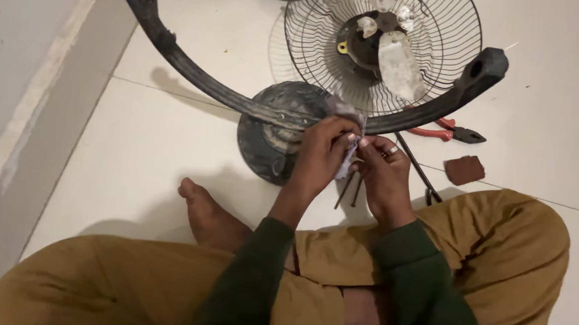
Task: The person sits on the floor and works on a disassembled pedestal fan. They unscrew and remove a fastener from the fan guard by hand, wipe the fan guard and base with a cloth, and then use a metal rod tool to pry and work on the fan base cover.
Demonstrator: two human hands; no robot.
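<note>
Cloth (345,129) pinched between both hands' fingers (344,140)

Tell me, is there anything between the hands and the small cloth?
Nothing visible: the left hand and right hand already pinch the cloth directly, pressing it on the curved black bracket.

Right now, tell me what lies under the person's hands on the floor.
Two dark rusty bolts lie on the white tile floor below both hands. The right hand covers their upper ends.
</note>
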